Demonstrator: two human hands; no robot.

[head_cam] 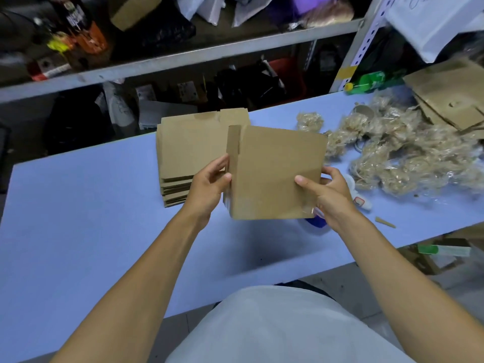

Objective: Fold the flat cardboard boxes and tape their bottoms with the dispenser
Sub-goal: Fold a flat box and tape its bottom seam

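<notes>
I hold a brown cardboard box (272, 171) above the blue table (86, 218), its broad face turned toward me. My left hand (209, 183) grips its left edge, fingers curled round the side. My right hand (326, 193) grips the right edge, thumb pressed on the front face. A strip of clear tape shows at the box's lower right corner. Behind it lies a stack of flat cardboard boxes (183, 153). The tape dispenser (318, 220), blue and white, sits on the table under my right hand, mostly hidden.
Crumpled clear wrap (392, 155) is heaped at the right of the table, with more cardboard pieces (450, 95) and a green bottle (372, 79) behind it. A small cardboard scrap (385, 222) lies near the right edge. Cluttered metal shelves (183, 56) stand behind the table.
</notes>
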